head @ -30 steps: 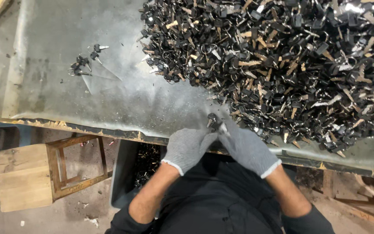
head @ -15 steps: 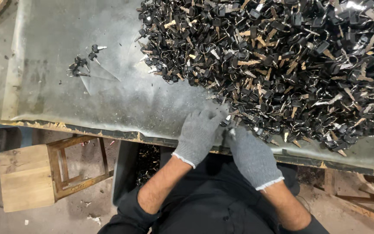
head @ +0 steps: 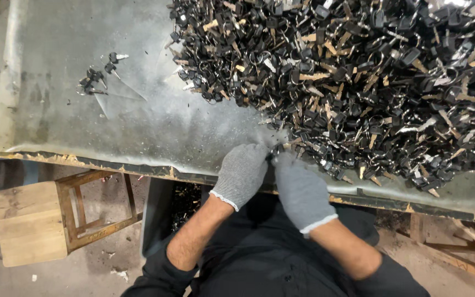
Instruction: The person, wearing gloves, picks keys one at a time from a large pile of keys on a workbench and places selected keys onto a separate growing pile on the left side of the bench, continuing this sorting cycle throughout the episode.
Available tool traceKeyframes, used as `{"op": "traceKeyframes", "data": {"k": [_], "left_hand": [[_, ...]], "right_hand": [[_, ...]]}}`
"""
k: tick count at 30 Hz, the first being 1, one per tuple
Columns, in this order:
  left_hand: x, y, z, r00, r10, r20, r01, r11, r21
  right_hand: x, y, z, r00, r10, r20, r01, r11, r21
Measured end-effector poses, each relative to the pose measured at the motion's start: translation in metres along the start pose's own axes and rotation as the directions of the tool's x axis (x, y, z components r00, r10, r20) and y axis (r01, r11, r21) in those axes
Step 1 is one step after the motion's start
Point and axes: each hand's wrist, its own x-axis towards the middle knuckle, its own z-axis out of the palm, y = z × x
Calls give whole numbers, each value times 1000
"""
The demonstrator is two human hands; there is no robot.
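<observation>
Two gloved hands meet at the near edge of the key pile (head: 358, 82), fingertips together at the pile's lowest fringe. Left hand (head: 241, 173) in a grey knit glove is curled, fingers pinched toward a small dark key (head: 273, 158) just between both hands; right hand (head: 300, 190), same glove, is curled onto it from the other side. Both seem to pinch that key, but the piece is mostly hidden, so its long axis and pointing direction cannot be told. The pile itself is a heap of black-headed keys and rings, blades pointing every way, filling the metal table (head: 138, 126) far right of the hands. Well left of the pile, a small separate cluster of keys (head: 97, 77) lies on the table. Below the table edge, left of the pile, stands a wooden stool (head: 45, 217).
</observation>
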Motion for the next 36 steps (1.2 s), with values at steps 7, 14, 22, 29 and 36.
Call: {"op": "traceKeyframes", "data": {"k": [7, 14, 22, 29, 36], "left_hand": [[7, -2, -11, 990, -78, 116, 90, 991, -104], [13, -2, -10, 994, -8, 114, 15, 998, -59], [1, 2, -11, 996, -83, 42, 88, 982, -168], [-8, -2, 5, 993, 67, -94, -61, 996, 61], [-12, -6, 9, 986, 141, -90, -132, 986, 97]], "right_hand": [[0, 10, -12, 990, -135, -30, 132, 986, -104], [-1, 2, 1, 999, -34, -12, 29, 966, -258], [13, 32, -14, 923, 0, 385, -122, 948, 293], [-1, 2, -14, 981, 80, 178, -104, 987, 127], [7, 3, -20, 987, 37, 155, -63, 985, 162]]}}
